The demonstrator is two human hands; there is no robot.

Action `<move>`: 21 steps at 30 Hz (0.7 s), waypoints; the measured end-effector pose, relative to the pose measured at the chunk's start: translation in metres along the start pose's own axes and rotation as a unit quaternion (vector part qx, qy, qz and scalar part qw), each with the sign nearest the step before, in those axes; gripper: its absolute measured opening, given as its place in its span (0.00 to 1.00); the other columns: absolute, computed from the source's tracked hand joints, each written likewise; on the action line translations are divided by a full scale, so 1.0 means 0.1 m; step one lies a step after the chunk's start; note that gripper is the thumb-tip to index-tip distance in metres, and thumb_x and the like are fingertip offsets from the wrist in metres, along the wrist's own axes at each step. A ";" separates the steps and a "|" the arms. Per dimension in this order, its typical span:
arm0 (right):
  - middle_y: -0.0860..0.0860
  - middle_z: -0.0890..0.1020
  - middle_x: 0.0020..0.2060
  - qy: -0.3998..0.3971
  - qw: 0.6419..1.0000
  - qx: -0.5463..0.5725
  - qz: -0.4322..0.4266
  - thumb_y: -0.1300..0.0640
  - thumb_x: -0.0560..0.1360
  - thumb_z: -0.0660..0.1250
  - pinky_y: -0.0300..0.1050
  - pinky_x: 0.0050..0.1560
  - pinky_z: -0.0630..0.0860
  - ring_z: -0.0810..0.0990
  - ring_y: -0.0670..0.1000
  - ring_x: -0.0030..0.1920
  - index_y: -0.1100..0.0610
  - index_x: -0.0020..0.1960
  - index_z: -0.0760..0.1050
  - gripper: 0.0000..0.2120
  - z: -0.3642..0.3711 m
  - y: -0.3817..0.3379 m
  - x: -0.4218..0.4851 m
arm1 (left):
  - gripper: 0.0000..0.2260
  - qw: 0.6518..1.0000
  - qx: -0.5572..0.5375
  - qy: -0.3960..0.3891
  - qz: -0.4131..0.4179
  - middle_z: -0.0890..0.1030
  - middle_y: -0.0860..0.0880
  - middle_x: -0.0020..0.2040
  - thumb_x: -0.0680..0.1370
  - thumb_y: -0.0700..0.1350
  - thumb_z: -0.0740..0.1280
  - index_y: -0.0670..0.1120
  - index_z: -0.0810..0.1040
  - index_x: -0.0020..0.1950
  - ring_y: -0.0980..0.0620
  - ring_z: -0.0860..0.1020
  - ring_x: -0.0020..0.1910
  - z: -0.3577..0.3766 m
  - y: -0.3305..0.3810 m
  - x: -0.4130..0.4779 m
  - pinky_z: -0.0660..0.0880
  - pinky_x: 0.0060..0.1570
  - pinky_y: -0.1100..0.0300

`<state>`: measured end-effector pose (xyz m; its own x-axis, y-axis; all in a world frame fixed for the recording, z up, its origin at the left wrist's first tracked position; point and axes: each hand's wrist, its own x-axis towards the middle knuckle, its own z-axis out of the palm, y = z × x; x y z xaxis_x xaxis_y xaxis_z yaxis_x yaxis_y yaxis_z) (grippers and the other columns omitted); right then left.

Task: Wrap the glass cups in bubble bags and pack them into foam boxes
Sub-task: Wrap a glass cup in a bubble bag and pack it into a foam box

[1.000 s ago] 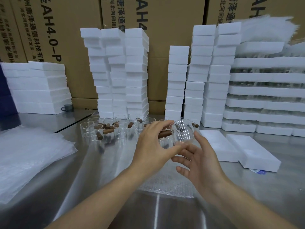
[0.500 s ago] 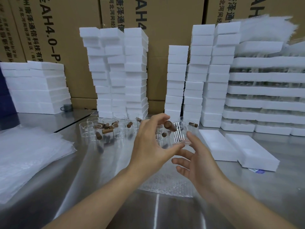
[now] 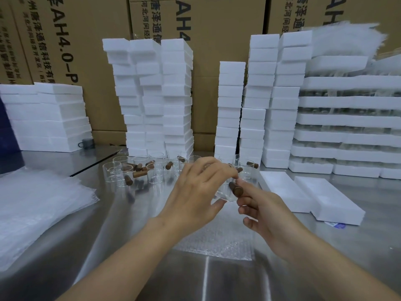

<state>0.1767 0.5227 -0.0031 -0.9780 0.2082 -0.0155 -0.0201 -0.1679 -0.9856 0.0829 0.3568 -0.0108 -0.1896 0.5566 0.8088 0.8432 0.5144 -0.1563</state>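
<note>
Hands now hold the glass cup [image 3: 225, 192] lower, left hand [image 3: 195, 192] gripping, right hand [image 3: 267, 213] steadying, nearer the bubble bag [image 3: 217, 242] at the table's near edge, ready for wrapping

A glossy brushed-metal table [image 3: 65, 161] is reflecting light. Matt white foam boxes [image 3: 149, 94] are stacking far behind clear, smooth glass cups [image 3: 121, 170] with brown wooden handles [image 3: 138, 173]; translucent plastic bubble bags [image 3: 36, 205] are lying left.

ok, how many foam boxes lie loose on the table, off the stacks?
2. They lie side by side at the right of the view: the left box and the right box, which reaches nearer the camera. None looks hidden.
</note>
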 end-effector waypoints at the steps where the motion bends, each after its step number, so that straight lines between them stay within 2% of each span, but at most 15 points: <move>1: 0.49 0.80 0.36 0.005 1.000 -0.004 0.004 0.36 0.70 0.77 0.42 0.39 0.71 0.78 0.46 0.34 0.50 0.42 0.89 0.17 0.00 -0.01 0.00 | 0.30 1.000 0.000 -0.004 0.000 0.79 0.57 0.66 0.70 0.44 0.83 0.54 0.74 0.68 0.49 0.72 0.70 -0.01 0.00 0.00 0.64 0.62 0.58; 6: 0.50 0.82 0.36 -0.009 0.999 -0.028 0.033 0.32 0.67 0.77 0.43 0.41 0.71 0.79 0.47 0.34 0.52 0.40 0.86 0.22 -0.04 -0.02 -0.01 | 0.32 1.000 0.011 -0.016 0.010 0.79 0.57 0.67 0.69 0.39 0.81 0.55 0.73 0.69 0.48 0.73 0.70 -0.03 0.03 0.01 0.65 0.59 0.57; 10: 0.50 0.84 0.39 -0.030 0.998 -0.029 0.045 0.38 0.72 0.76 0.42 0.41 0.70 0.80 0.46 0.36 0.51 0.42 0.87 0.16 -0.03 0.00 -0.01 | 0.34 1.000 0.005 -0.021 0.014 0.79 0.57 0.66 0.68 0.34 0.79 0.54 0.74 0.69 0.48 0.73 0.70 0.00 0.05 0.00 0.71 0.58 0.53; 14: 0.51 0.87 0.42 -0.018 0.998 -0.033 0.044 0.44 0.75 0.75 0.43 0.40 0.71 0.81 0.45 0.36 0.52 0.44 0.87 0.11 -0.05 -0.01 0.00 | 0.33 1.000 -0.009 -0.020 0.011 0.78 0.56 0.68 0.69 0.34 0.79 0.54 0.75 0.71 0.47 0.73 0.71 0.02 0.04 -0.02 0.74 0.61 0.51; 16: 0.52 0.88 0.44 0.001 0.999 -0.024 0.033 0.47 0.76 0.73 0.44 0.42 0.71 0.81 0.44 0.36 0.53 0.46 0.87 0.09 -0.07 -0.01 0.01 | 0.31 0.999 -0.044 0.000 -0.016 0.76 0.54 0.71 0.72 0.37 0.79 0.53 0.75 0.73 0.47 0.72 0.73 0.05 0.08 -0.04 0.75 0.65 0.49; 18: 0.52 0.88 0.44 0.023 1.000 -0.004 0.015 0.49 0.76 0.72 0.46 0.44 0.71 0.81 0.44 0.36 0.53 0.45 0.87 0.09 -0.08 0.00 0.03 | 0.30 0.992 -0.099 0.025 -0.078 0.72 0.54 0.74 0.76 0.41 0.77 0.55 0.71 0.76 0.50 0.70 0.74 0.08 0.14 -0.05 0.73 0.70 0.50; 21: 0.51 0.87 0.43 0.058 0.998 0.019 -0.009 0.50 0.76 0.72 0.46 0.46 0.72 0.81 0.44 0.37 0.52 0.45 0.87 0.07 -0.11 0.02 0.06 | 0.31 0.977 -0.148 0.024 -0.153 0.68 0.58 0.75 0.81 0.47 0.72 0.60 0.63 0.80 0.56 0.68 0.74 0.11 0.22 -0.08 0.72 0.70 0.57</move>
<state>0.1734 0.5343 -0.0069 -0.9466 0.3219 -0.0195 -0.0478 -0.1998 -0.9787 0.0975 0.3711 -0.0270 -0.4374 0.3717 0.8189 0.8609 0.4362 0.2618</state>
